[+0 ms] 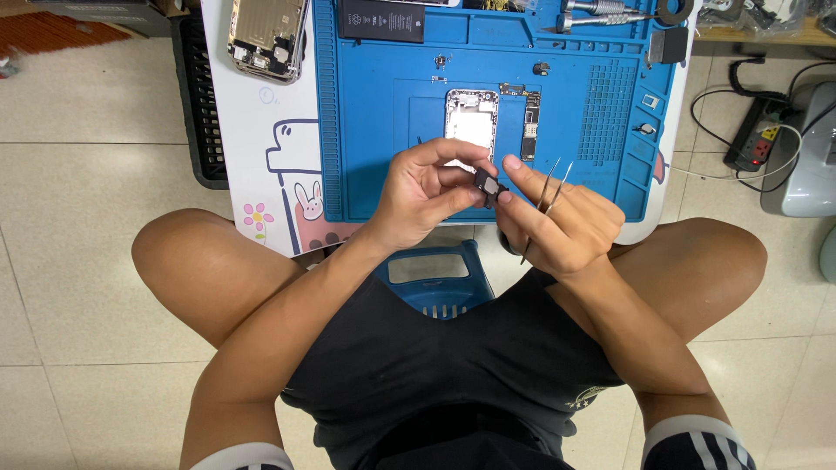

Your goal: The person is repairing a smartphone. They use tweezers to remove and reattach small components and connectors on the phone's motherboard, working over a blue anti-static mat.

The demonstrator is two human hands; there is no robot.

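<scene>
My left hand (427, 191) pinches a small black phone part (488, 185) between thumb and fingers, just above the near edge of the blue repair mat (366, 130). My right hand (562, 226) touches the same part with its index fingertip and holds metal tweezers (547, 198), points up, in its grip. Behind the hands an opened phone frame (471, 117) lies face up on the mat, with a narrow circuit board (530, 130) beside it on the right.
A black battery (381, 19) and screwdrivers (601, 13) lie at the mat's far edge. A second phone housing (266, 36) rests on the white table at left. A power strip (756, 132) and cables lie on the floor at right. A blue stool (433, 277) stands between my knees.
</scene>
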